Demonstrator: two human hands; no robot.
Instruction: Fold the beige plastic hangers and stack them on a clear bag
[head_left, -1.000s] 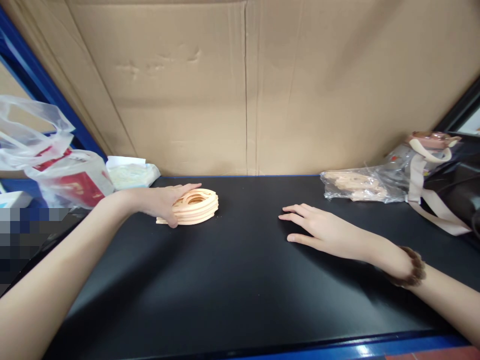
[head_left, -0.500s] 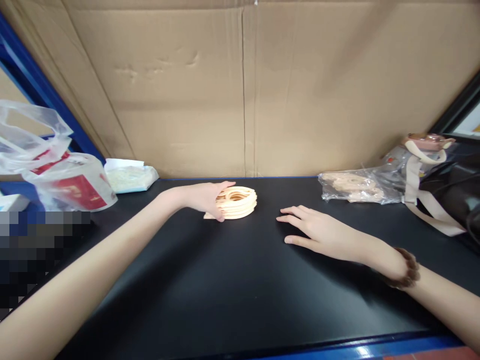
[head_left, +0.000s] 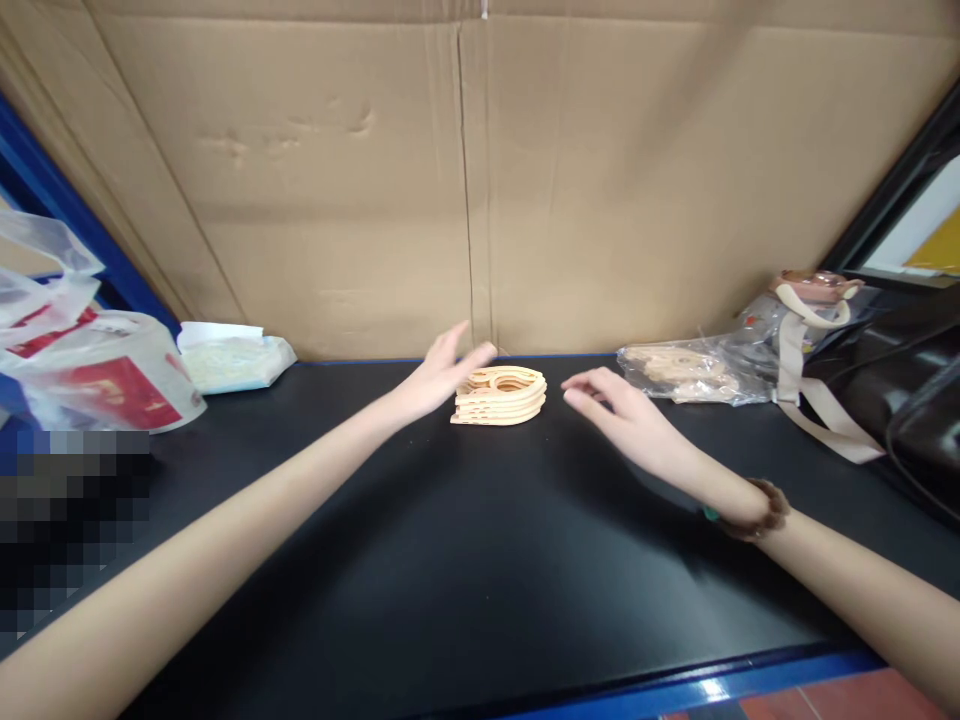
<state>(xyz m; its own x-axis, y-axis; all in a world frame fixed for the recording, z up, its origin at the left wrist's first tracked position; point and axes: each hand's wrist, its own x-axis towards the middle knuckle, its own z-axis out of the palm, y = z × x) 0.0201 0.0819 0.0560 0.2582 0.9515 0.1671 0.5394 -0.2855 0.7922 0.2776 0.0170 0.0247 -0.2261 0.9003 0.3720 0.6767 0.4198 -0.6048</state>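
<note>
While your head camera looks down on one black table, you have two bare hands over it, set apart from each other, with one stack of pale wooden pieces between them. The stack sits toward the back of the table, near the middle of the view. Its layers lie too close together for you to count them surely. It lies flat, its long axis running left to right across you, with the rounded end pointing to your right and the blunter end to your left. An opening shows in its top.

Your left hand is spread, with nothing gripped, at the stack's upper left edge; you cannot tell whether it touches. Your right hand is empty too, fingers loosely bent, thumb apart from them, just beside the rounded end with a gap between. One brown bracelet circles your right wrist.

To your right lie one clear bag holding more wooden pieces, their number unclear, one bottle with a pink lid, one beige strap and one black bag. To your left are one soft packet and one white and red plastic bag. Cardboard stands behind the table.
</note>
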